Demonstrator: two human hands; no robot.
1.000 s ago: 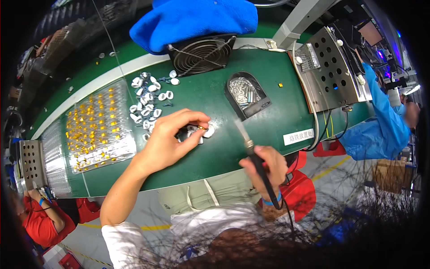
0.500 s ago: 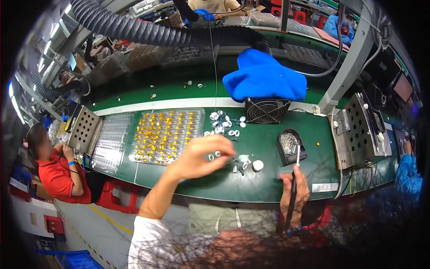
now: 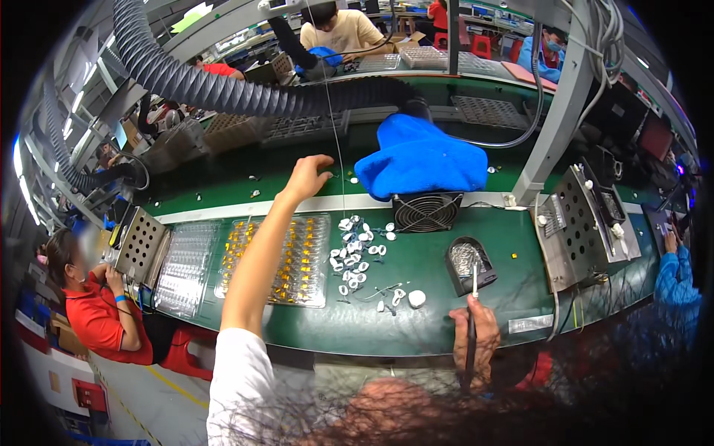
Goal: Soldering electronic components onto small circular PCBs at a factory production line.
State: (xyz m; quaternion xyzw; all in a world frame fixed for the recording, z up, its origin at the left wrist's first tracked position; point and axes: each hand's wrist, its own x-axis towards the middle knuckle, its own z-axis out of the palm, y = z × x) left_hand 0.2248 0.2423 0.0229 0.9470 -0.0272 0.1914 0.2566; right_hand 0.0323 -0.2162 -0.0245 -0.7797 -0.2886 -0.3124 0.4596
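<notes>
My left hand [image 3: 306,180] is stretched far across the bench, over the white rail beside a green belt. Its thumb and fingers are apart, and nothing shows between them. My right hand [image 3: 480,334] grips a soldering iron [image 3: 471,331] by its black handle. The pale tip end points into a dark holder [image 3: 487,278] lined with silvery metal wool [image 3: 466,259]. Between my arms lie many small white round parts with dark leads [image 3: 357,253]. Nearer the front edge is a white round lump [image 3: 416,299], with a few loose parts beside it.
A clear tray [image 3: 316,279] of yellow pieces lies under my left forearm, with more clear trays [image 3: 186,253] further left. A blue cloth [image 3: 424,160] drapes over a black fan [image 3: 427,212]. A perforated metal box [image 3: 569,230] stands right. A person in red [image 3: 104,320] sits left.
My left hand has gone from above the small white parts to over the far rail. My right hand keeps the soldering iron at the holder. The view has tilted up.
</notes>
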